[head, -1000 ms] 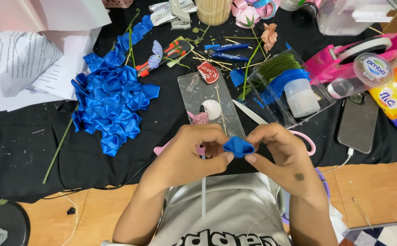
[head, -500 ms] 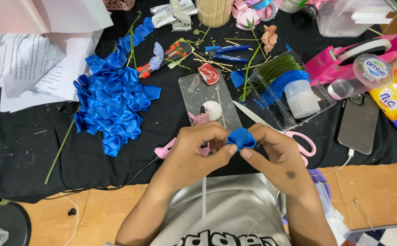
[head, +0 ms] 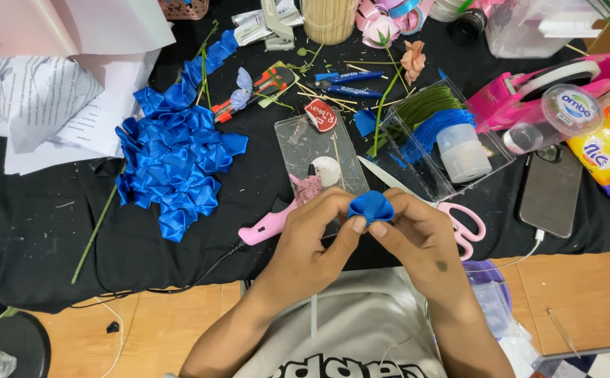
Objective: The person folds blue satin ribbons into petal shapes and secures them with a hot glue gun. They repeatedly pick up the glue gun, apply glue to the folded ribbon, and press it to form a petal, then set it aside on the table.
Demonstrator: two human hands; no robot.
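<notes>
While both hands meet right in the middle of the view, they're working one small blue ribbon petal (head: 371, 207) between them. The left hand (head: 315, 234) has its fingers curled in, thumb and fingertips pinching the petal's left edge. The right hand (head: 417, 234) does the same from the other side, so the folded bit of satin sits squeezed between the two thumbs, held up just above the near edge of the bench (head: 32, 231), which has a black cloth over it.

Just behind the left hand there's a pink glue gun (head: 271, 225) lying on its side, nozzle end resting on a clear plastic sheet (head: 315, 150). A pair of scissors (head: 452, 213) with pink handles lies just behind the right hand, blades pointing up-left. Off to the left, well apart from the hands, is a whole pile of finished blue petals (head: 179, 161), with a green stem (head: 95, 234) sticking out below it. To the right of the sheet is a clear box (head: 445, 133) holding green and blue ribbon pieces plus a small white bottle. A phone (head: 551, 192) lies face down further right, near a pink tape dispenser (head: 543, 87). Crumpled white papers (head: 46, 105) sit at the far left.
</notes>
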